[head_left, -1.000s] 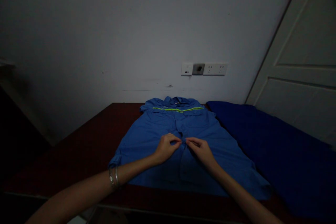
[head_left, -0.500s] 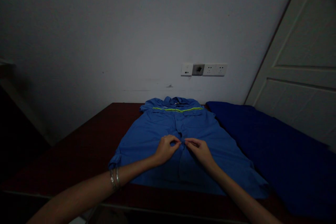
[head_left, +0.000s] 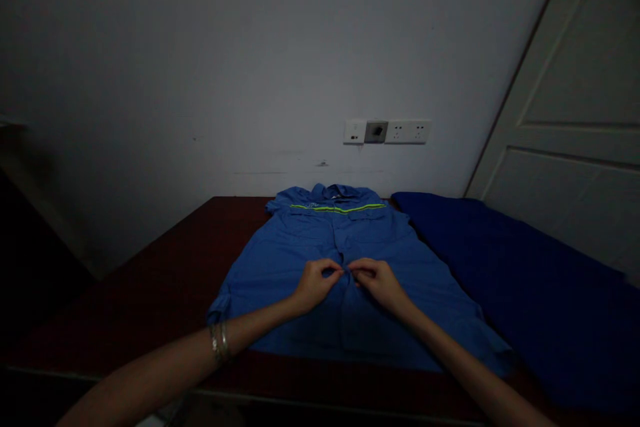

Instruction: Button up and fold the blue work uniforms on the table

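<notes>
The right hand (head_left: pixel 380 282) has slid closer to the left hand (head_left: pixel 315 285), both curled and pinching the front opening of the blue coveralls (head_left: pixel 275 267), which lie flat on the table (head_left: pixel 150 287), long axis running straight ahead.

**L hand** (head_left: pixel 315 285): palm down, fingers curled, thumb and fingertips (head_left: pixel 337 271) pinched together, approx. centre of view. **R hand** (head_left: pixel 380 282): same pose, mirrored, just beside L hand. **L forearm** (head_left: pixel 165 373): bare, angled in from lower left. **R forearm** (head_left: pixel 475 367): bare, angled in from lower right. Both wrists slightly bent.
</notes>
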